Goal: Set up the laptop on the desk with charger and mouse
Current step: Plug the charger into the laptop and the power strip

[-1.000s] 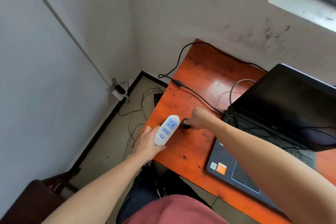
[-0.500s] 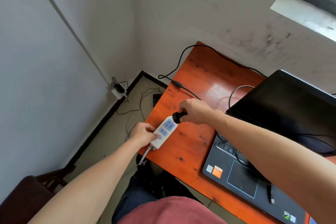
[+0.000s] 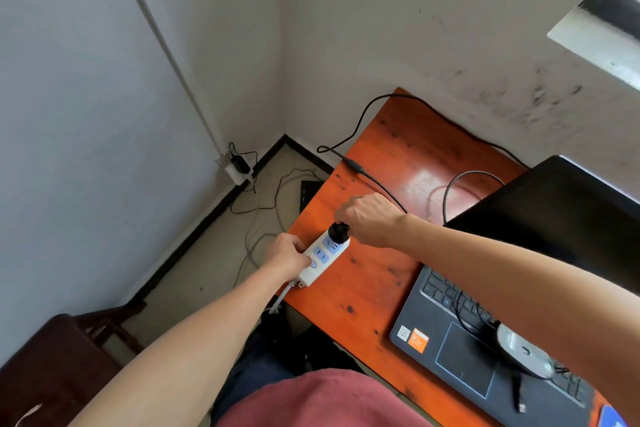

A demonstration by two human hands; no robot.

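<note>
A: What do we have on the orange desk (image 3: 374,274)?
B: The open laptop (image 3: 561,218) at its right. At the left edge our left hand (image 3: 289,251) grips the white power strip (image 3: 320,258).
A: And the mouse (image 3: 523,352)?
B: Resting on the laptop. Our right hand (image 3: 369,218) pinches the black charger plug (image 3: 337,229) at the strip's far socket; we cannot tell whether it is seated.

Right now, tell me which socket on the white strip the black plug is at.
The far-end socket of the power strip, where the right hand holds the black plug; the blue sockets nearer the left hand stand free.
</note>
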